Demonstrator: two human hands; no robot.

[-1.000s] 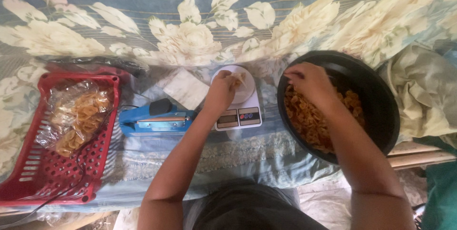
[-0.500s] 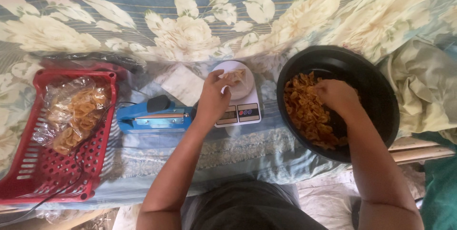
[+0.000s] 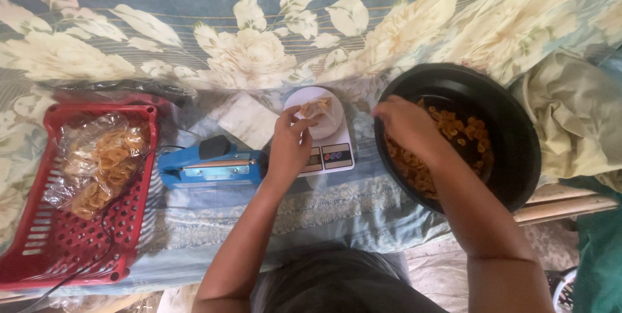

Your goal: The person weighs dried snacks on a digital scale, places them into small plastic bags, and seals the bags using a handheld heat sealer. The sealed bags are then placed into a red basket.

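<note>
A small clear bag of snacks sits on the round white platform of a digital kitchen scale, near the middle of the cloth-covered tabletop. The left hand pinches the bag's near edge between thumb and fingers, holding its mouth up so that the contents stay on the platform. The right hand is loosely cupped over the near-left rim of a black bowl of golden fried snacks; whether it holds any cannot be told. The bowl stands just right of the scale, within short reach. A blue impulse sealer lies just left of the scale. A red plastic basket at the left edge holds filled bags.
</note>
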